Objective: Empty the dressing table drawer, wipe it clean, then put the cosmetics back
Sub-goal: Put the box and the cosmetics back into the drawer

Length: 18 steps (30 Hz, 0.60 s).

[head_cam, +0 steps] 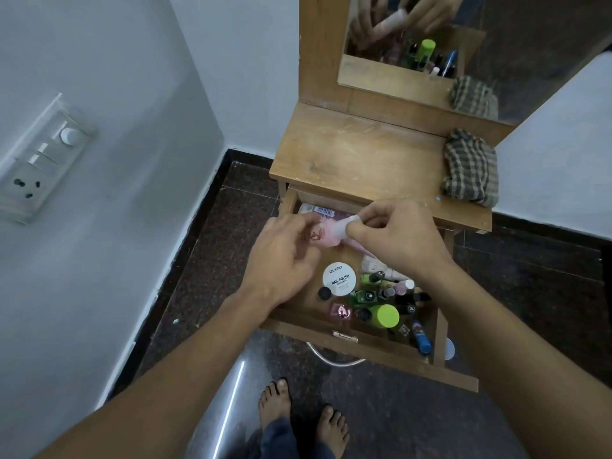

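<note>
Now my left hand and right hand both grip soft pink plastic tube over open wooden drawer, checked cloth at desk's right edge.

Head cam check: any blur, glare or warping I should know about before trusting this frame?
Head view: wide-angle bends the walls and socket plate; both hands, left hand and right hand, are motion-soft around the pink tube; bright glare streak on floor; drawer contents readable.
</note>
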### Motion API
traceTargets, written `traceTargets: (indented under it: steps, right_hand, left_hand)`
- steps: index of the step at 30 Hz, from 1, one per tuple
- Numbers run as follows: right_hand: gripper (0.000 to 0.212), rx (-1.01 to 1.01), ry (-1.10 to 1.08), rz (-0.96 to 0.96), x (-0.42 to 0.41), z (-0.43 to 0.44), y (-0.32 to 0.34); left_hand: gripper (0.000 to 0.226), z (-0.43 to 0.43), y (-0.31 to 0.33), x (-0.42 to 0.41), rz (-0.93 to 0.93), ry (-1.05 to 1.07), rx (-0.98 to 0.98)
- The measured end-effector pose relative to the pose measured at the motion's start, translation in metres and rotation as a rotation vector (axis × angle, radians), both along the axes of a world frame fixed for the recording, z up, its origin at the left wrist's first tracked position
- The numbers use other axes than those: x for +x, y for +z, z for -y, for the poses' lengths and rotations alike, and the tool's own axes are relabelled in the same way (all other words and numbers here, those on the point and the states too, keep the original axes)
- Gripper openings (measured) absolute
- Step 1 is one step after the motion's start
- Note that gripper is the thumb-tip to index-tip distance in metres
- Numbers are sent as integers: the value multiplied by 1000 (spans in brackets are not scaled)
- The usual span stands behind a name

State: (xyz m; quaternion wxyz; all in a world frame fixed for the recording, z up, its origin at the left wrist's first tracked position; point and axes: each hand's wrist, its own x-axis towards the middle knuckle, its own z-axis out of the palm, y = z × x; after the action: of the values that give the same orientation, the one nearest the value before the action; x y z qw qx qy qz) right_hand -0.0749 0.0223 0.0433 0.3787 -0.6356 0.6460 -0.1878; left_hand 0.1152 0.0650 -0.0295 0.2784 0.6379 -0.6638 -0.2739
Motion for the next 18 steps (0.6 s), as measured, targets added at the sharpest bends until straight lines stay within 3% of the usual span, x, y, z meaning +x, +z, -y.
traceTargets:
  steps: [3,7,12,18]
  right_hand:
    - [13,141,-86,12,-1,12,-32]
    - [10,302,-153,8,2,17,-63]
    - [2,408,-161,0,5,13,-82]
    - [15,363,-7,-253,1,20,-83]
  left_hand:
    - [65,6,-13,-5,399,-129,-3]
    - [59,18,-30,-3,713,-246,-45]
    - [41,33,-39,1,901,-345,-47]
    - [35,39,-43,-1,958,-390,-112]
